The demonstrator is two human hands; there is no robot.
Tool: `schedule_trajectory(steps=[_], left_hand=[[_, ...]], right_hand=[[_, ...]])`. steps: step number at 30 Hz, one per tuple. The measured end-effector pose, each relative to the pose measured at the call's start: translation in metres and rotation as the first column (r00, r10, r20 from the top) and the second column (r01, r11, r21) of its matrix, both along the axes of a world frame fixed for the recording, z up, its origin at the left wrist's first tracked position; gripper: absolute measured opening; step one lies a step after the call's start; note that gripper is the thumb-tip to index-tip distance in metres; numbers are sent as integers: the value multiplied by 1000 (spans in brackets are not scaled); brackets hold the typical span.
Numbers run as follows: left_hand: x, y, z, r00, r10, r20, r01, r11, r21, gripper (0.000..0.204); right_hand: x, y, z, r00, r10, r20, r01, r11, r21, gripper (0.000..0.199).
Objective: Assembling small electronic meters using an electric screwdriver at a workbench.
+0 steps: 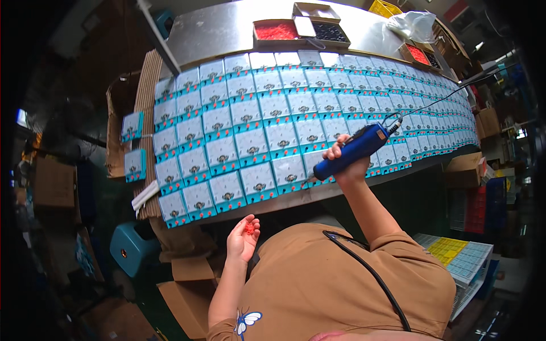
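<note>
The right hand reaches forward from a bent elbow, forearm rising up out of the brown sleeve toward the near edge of the table. Its fingers are wrapped tight around a blue electric screwdriver, which lies slanted, its thin tip pointing down and left onto a panel meter in the front row, its tail end up and right where a black cable leaves it and runs off over the rows.

The left hand is held low, below the table edge and close to the body, palm turned up and fingers loosely cupped, half open. In the palm sits a small cluster of red parts; they are too small to tell more.

The panel meters cover the table in tight curving rows, each a white-faced square with a teal lower band and a dark knob at the middle. Two more stand apart on cardboard at the left. At the far edge sit trays of red pieces and dark pieces.
</note>
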State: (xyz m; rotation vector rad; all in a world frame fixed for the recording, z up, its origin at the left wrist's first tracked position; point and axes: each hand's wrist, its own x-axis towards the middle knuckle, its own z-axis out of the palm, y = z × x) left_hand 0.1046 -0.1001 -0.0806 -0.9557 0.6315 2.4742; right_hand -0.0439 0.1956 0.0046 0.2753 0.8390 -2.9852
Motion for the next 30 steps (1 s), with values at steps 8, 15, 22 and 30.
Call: schedule_trajectory(steps=[8, 15, 22, 30], left_hand=[[-164, 110, 24, 991, 31, -129, -31, 1000, 5, 24], [-402, 169, 71, 913, 25, -407, -30, 1000, -5, 29], [-579, 236, 151, 883, -41, -467, -150, 919, -365, 81], [-515, 255, 16, 610, -772, -180, -404, -108, -908, 65]], right_hand=[[-49, 172, -3, 969, -182, 170, 177, 983, 46, 35], [-86, 282, 0, 941, -195, 275, 180, 980, 80, 33], [-90, 326, -18, 888, -281, 363, 263, 960, 98, 31], [-85, 310, -26, 839, -319, 441, 313, 946, 90, 28]])
